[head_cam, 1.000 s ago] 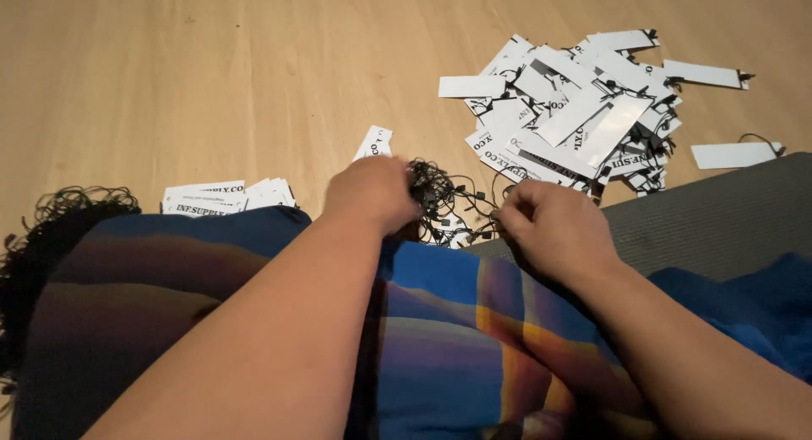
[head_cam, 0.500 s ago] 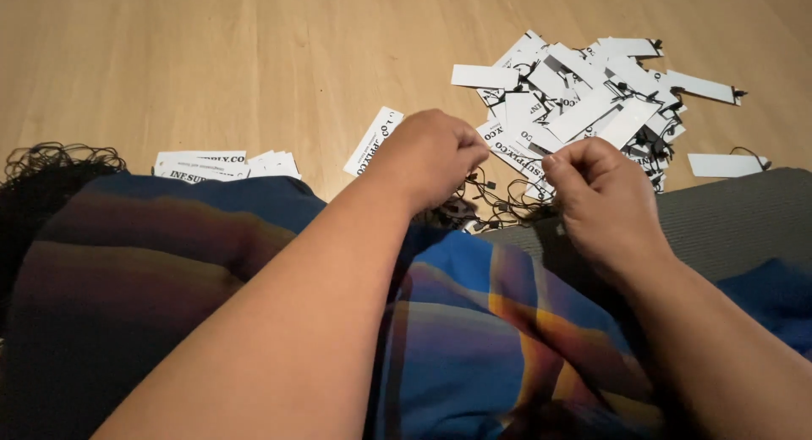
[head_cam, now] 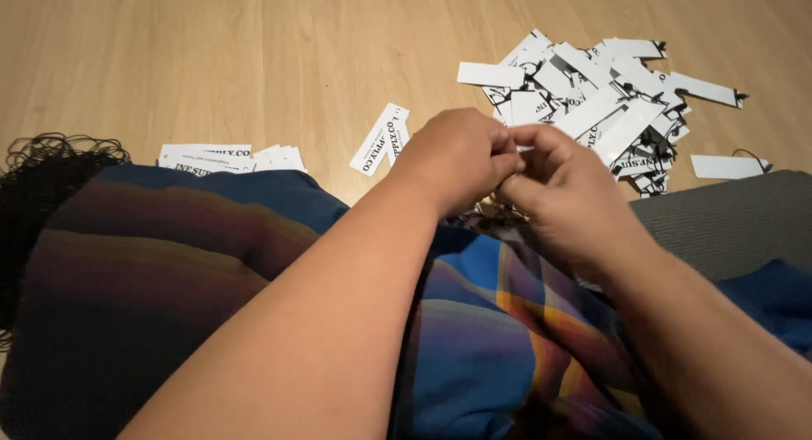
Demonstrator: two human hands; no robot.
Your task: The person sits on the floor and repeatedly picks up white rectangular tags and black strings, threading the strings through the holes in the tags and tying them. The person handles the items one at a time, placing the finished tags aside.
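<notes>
My left hand and my right hand meet fingertip to fingertip above the edge of a striped blue, orange and dark cloth that lies over my lap. Both pinch a small thing that the fingers mostly hide. Thin black strings dangle just under the hands. A heap of white paper tags with black strings lies on the wooden floor right behind the hands.
One loose tag lies left of my left hand, and a short row of tags sits along the cloth's far edge. A bundle of black strings is at far left. A grey mat and a single tag are at right.
Both hands have lifted off the tangle of strings by the cloth edge and come together, fingertips now touching. The view has shifted a little, so the tag heap sits closer to centre.
</notes>
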